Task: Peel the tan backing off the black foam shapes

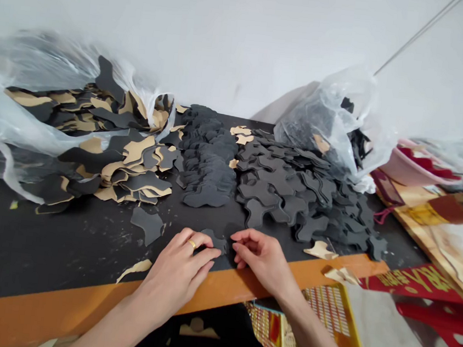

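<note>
A dark grey cut piece (214, 240) lies near the table's front edge, between my hands. My left hand (187, 257), with a gold ring, has its fingertips on this piece, thumb and fingers close together. My right hand (258, 253) is just right of the piece, fingers curled with thumb and fingertip close; whether something thin is between them is too small to tell. Another grey piece (147, 225) lies left of my left hand. Beyond my hands are a stacked row of dark pieces (209, 165) and a wide heap of grey pieces (275, 183).
Grey and tan pieces (136, 169) spill from a clear plastic bag (14, 117) at left. Another bag (328, 117) stands at back right, near a pink basin (409, 169). Paper scraps (321, 250) lie by the orange edge (228, 283). Below sits a yellow basket (353, 335).
</note>
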Demonstrator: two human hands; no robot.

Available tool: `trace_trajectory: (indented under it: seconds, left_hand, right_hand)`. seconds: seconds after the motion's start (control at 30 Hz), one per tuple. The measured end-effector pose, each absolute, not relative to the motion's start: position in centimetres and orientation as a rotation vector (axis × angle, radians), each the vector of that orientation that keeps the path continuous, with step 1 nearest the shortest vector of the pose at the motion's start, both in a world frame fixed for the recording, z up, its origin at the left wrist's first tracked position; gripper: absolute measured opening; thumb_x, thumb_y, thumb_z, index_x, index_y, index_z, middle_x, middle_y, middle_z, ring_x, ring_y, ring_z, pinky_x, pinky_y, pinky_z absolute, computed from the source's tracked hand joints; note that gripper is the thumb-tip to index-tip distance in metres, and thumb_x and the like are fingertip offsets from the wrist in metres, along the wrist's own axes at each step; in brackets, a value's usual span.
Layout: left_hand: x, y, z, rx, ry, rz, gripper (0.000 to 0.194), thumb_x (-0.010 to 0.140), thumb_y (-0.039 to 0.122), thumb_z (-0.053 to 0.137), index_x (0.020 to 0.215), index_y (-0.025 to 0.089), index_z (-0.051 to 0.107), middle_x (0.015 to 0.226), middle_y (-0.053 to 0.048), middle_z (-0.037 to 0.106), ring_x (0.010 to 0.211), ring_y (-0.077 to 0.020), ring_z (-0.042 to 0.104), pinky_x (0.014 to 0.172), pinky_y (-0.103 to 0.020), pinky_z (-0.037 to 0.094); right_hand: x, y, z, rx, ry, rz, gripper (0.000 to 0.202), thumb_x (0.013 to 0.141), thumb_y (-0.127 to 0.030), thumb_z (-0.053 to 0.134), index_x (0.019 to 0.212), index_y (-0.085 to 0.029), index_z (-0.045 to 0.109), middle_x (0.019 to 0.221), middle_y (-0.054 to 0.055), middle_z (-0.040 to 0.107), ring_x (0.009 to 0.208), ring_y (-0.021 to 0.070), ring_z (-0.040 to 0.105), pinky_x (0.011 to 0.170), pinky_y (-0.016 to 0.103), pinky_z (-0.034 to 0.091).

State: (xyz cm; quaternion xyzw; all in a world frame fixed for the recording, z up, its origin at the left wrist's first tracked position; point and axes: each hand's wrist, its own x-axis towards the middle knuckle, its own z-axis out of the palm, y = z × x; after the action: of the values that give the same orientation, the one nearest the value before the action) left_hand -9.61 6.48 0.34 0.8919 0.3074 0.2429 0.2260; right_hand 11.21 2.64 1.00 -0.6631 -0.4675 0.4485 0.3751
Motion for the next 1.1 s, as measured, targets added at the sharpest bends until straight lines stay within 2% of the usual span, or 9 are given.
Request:
trace_trajectory:
  seconds: [0.23,0.4,0.5,0.6,0.77,0.93,1.1]
  left_hand:
    - [-9.6,6.6,0.3,2.449,0.845,0.674,0.023,0.094,0.012,0.052,0.109,0.020,0.068,0.104,-0.007,0.062,0.096,-0.0225,0.053,0.083,-0.037,0.050]
    - [-9.6,6.6,0.3,2.455,0.837,0.684,0.024,0.095,0.012,0.051,0.110,0.020,0.068,0.105,-0.007,0.062,0.096,-0.0222,0.052,0.084,-0.037,0.050]
    - [-9.5,6.6,0.2,2.450,0.835,0.696,0.024,0.094,0.012,0.052,0.110,0.021,0.068,0.105,-0.007,0.062,0.097,-0.0221,0.053,0.084,-0.036,0.050]
    - [-9.5,6.6,0.2,2.442,0.834,0.710,0.023,0.094,0.013,0.053,0.110,0.022,0.068,0.104,-0.006,0.063,0.096,-0.0221,0.053,0.083,-0.035,0.050]
    - [-9.6,6.6,0.0,2.443,0.829,0.720,0.023,0.095,0.013,0.053,0.110,0.021,0.068,0.104,-0.007,0.062,0.096,-0.0219,0.053,0.083,-0.035,0.050]
    - [-9.6,6.5,0.0,2.433,0.843,0.699,0.025,0.094,0.012,0.053,0.110,0.023,0.069,0.104,-0.006,0.063,0.096,-0.0213,0.053,0.084,-0.034,0.049]
    - [-9.7,6.6,0.4,2.364,0.869,0.670,0.025,0.094,0.013,0.053,0.109,0.025,0.069,0.104,-0.005,0.064,0.097,-0.0211,0.055,0.084,-0.034,0.049]
  right_hand:
    - [13.3,2.0,0.9,-1.712,-1.081,1.117,0.019,0.079,-0.033,0.066,0.089,-0.020,0.058,0.067,-0.003,0.060,0.052,0.0104,0.058,0.048,0.022,0.050]
    - [13.4,1.8,1.0,-1.750,-1.155,1.079,0.011,0.081,-0.028,0.066,0.088,-0.021,0.063,0.065,-0.003,0.060,0.053,0.0114,0.056,0.048,0.022,0.047]
    - [13.0,2.0,1.2,-1.760,-1.357,0.951,0.005,0.082,-0.022,0.066,0.086,-0.022,0.069,0.074,0.000,0.063,0.061,0.0124,0.058,0.053,0.023,0.046]
    - [12.6,2.3,1.6,-1.720,-1.526,0.902,0.010,0.083,-0.017,0.067,0.089,-0.023,0.073,0.085,0.001,0.064,0.065,0.0116,0.059,0.057,0.023,0.046]
    - [12.0,2.5,2.2,-1.636,-1.758,0.886,0.023,0.083,-0.009,0.066,0.101,-0.022,0.073,0.093,0.002,0.062,0.063,0.0096,0.056,0.059,0.023,0.046]
    - [12.1,2.6,2.0,-1.538,-1.982,0.686,0.021,0.089,-0.010,0.062,0.104,-0.019,0.073,0.096,0.005,0.062,0.076,0.0142,0.061,0.069,0.026,0.048]
    - [12.2,2.7,1.5,-1.441,-1.995,0.627,0.021,0.093,-0.012,0.054,0.100,-0.018,0.073,0.093,0.006,0.062,0.074,0.0143,0.060,0.068,0.026,0.047]
